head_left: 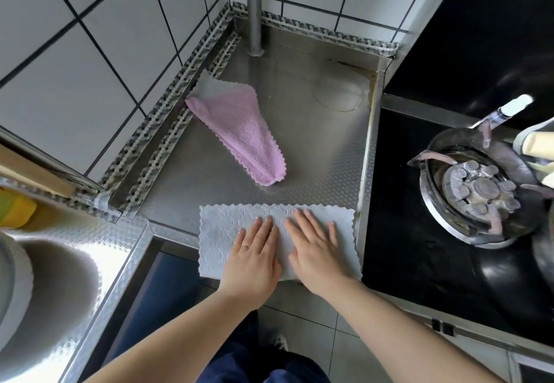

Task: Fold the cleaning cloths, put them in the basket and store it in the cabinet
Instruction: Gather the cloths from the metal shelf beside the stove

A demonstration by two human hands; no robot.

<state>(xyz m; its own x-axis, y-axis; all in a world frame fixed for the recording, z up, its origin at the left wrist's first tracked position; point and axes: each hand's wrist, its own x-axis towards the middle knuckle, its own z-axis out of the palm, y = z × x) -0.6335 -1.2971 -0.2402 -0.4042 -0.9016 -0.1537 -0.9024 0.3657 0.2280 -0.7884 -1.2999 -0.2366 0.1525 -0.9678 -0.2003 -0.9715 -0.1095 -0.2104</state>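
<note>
A white cleaning cloth (221,232) lies flat as a long rectangle at the front edge of the steel counter (314,149). My left hand (254,256) and my right hand (314,247) both rest palm down on its middle, side by side, with fingers straight. A pink cleaning cloth (239,131) lies crumpled and loosely rolled farther back on the counter, towards the left wall. A white corner of fabric (209,84) shows behind the pink one. No basket or cabinet is in view.
A metal pipe (254,8) rises at the back corner by the tiled walls. A black gas hob (419,232) with a burner (479,191) lies to the right. A sink (60,277) sits at the lower left, with a yellow item (15,207) beside it.
</note>
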